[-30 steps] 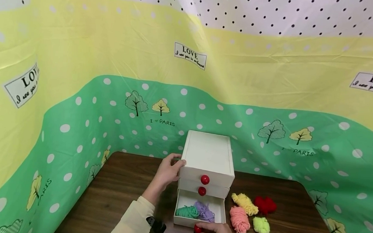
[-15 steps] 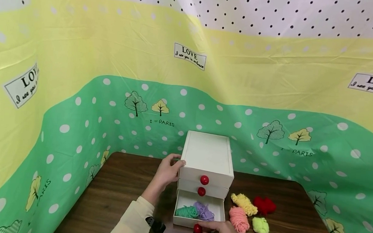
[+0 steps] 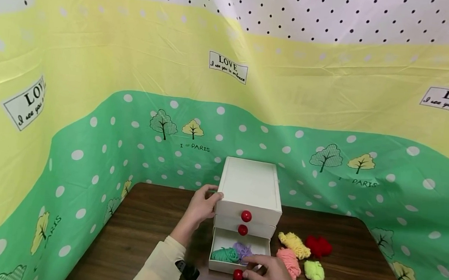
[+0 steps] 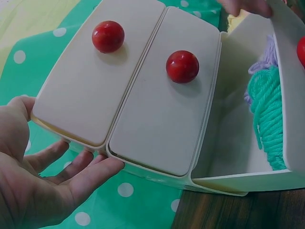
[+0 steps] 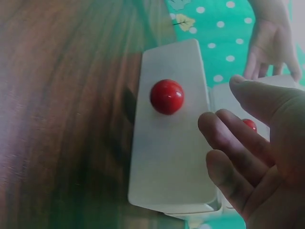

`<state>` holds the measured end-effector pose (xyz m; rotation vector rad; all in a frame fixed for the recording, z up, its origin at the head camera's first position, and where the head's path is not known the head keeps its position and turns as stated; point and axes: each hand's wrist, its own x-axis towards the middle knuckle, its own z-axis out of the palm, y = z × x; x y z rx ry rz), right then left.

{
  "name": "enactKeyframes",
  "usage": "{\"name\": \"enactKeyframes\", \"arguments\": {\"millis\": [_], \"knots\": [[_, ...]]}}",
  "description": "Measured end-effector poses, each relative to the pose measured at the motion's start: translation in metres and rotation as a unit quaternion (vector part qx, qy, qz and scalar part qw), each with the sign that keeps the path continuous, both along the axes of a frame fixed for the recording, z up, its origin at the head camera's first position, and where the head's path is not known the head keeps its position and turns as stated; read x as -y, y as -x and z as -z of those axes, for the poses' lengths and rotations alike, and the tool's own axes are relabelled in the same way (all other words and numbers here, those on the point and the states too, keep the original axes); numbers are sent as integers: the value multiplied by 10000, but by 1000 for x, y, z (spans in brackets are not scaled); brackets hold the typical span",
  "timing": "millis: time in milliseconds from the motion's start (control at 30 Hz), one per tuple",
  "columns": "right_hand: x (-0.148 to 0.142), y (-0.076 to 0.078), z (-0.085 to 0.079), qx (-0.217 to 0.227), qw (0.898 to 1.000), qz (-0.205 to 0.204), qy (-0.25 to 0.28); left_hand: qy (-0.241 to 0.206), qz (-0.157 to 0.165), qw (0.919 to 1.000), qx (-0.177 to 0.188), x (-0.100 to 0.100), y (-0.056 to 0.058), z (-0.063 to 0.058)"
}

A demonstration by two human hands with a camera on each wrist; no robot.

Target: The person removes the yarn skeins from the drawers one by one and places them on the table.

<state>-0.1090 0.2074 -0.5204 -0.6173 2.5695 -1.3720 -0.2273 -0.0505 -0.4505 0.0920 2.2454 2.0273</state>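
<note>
A white drawer cabinet (image 3: 249, 183) with red knobs stands on the table. Its bottom drawer (image 3: 221, 266) is pulled out, and a teal yarn bundle (image 3: 225, 254) and a purple yarn bundle (image 3: 241, 248) lie inside. My left hand (image 3: 202, 204) rests against the cabinet's left side, thumb at the front top corner and fingertips along the side wall (image 4: 147, 175). Over the right end of the drawer's front is my right hand (image 3: 268, 274), fingers loosely bent and holding nothing. It sits just right of the bottom knob (image 5: 167, 97) and partly covers the purple yarn in the head view.
Right of the cabinet lie yellow yarn (image 3: 294, 245), red yarn (image 3: 319, 246), pink yarn (image 3: 289, 262) and lime yarn (image 3: 314, 271). The dark wood table (image 3: 147, 225) is backed by a printed green and yellow cloth (image 3: 192, 172).
My right hand has come away from the bottom drawer's knob and moved up and to the right, over the drawer's front edge. The left hand and the drawer stay where they were.
</note>
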Motion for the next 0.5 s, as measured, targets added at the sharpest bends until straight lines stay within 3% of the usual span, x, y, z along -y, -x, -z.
{"name": "enactKeyframes", "arguments": {"millis": [267,500], "knots": [[1,5,-8,-674,9967,430,-110,-12,-3,10000,19,0,-1,-1],[-2,15,-5,-599,9943,796,-386,-5,-2,10000,-31,-1,-2,-2]]}}
